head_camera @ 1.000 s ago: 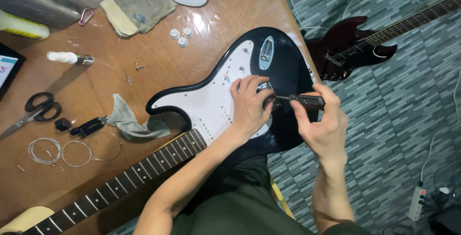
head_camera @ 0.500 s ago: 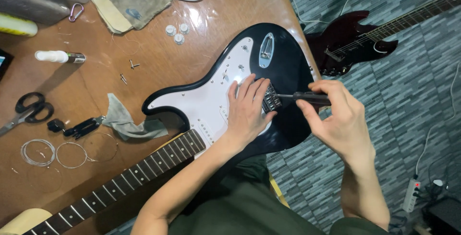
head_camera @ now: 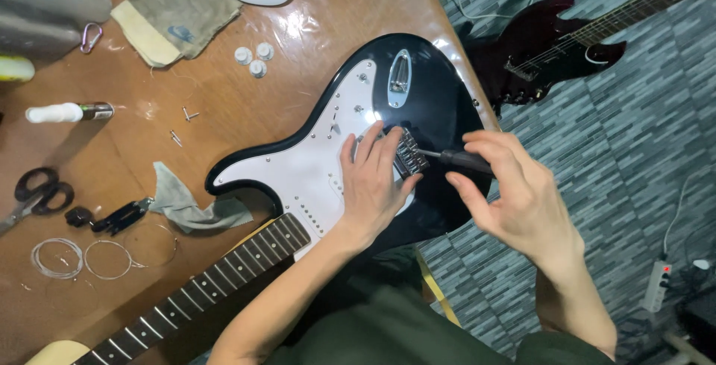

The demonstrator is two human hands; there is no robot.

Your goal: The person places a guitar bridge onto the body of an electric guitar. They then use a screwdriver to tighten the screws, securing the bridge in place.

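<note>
Pinching a dark-handled screwdriver (head_camera: pixel 461 159) between thumb and fingertips of the right hand (head_camera: pixel 514 201), shaft pointed in at the metal bridge (head_camera: pixel 410 155) of the black guitar (head_camera: pixel 440 104); closed on the handle, though loosely, with the outer fingers spread. Lying flat on the white pickguard (head_camera: pixel 298 171), left hand (head_camera: pixel 373 182) open, holding nothing, fingertips touching the bridge saddles and steadying the body.

Largest risk first: guitar body hanging partly over the edge of the wooden table (head_camera: pixel 246 104), so a hard push on the driver could shove it toward the tiled floor (head_camera: pixel 634 156) (second, dark red guitar (head_camera: pixel 552 52) lying down there too). Next: driver tip skating off a small screw head and scratching the gloss finish or jabbing the left fingertips just beside it. Smaller: a stripped screw head from an angled tip. Smallest: loose screws (head_camera: pixel 183 123) and white knobs (head_camera: pixel 253 58) lying apart on the table, easy to knock away or lose.
</note>
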